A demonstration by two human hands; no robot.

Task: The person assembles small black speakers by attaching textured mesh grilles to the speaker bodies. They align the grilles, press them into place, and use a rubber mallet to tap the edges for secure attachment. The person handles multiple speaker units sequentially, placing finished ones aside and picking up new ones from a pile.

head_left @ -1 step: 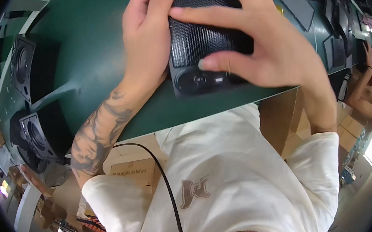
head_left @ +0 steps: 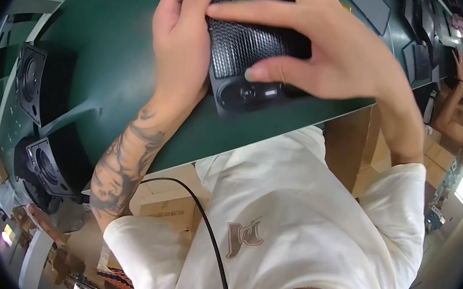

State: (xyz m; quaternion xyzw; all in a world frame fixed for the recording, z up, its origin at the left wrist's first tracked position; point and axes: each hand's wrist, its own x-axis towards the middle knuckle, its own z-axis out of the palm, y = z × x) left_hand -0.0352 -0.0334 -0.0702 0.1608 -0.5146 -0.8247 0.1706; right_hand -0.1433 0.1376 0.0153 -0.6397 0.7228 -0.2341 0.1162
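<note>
A black loudspeaker (head_left: 230,101) lies face up on the green work table (head_left: 111,66) under both hands. A curved black mesh grille (head_left: 240,50) covers most of its face. At the near end, a round part and a small bright rectangle show bare. My left hand (head_left: 183,39) is closed against the speaker's left side, its thumb at the grille's edge; its other fingertips are hidden. Spread across the grille is my right hand (head_left: 329,53), index finger stretched to the left edge and thumb on the near part. Its remaining fingers run out at the top.
Two black speakers (head_left: 28,83) (head_left: 51,163) with bare cones stand along the table's left side. Flat dark panels (head_left: 370,10) lie at the far right, where another person's arm (head_left: 452,110) shows. A black cable (head_left: 202,214) hangs before my shirt; cardboard boxes (head_left: 169,214) are below.
The speaker and my right hand have shifted very slightly up and left in the picture. Both hands keep the same contact with it.
</note>
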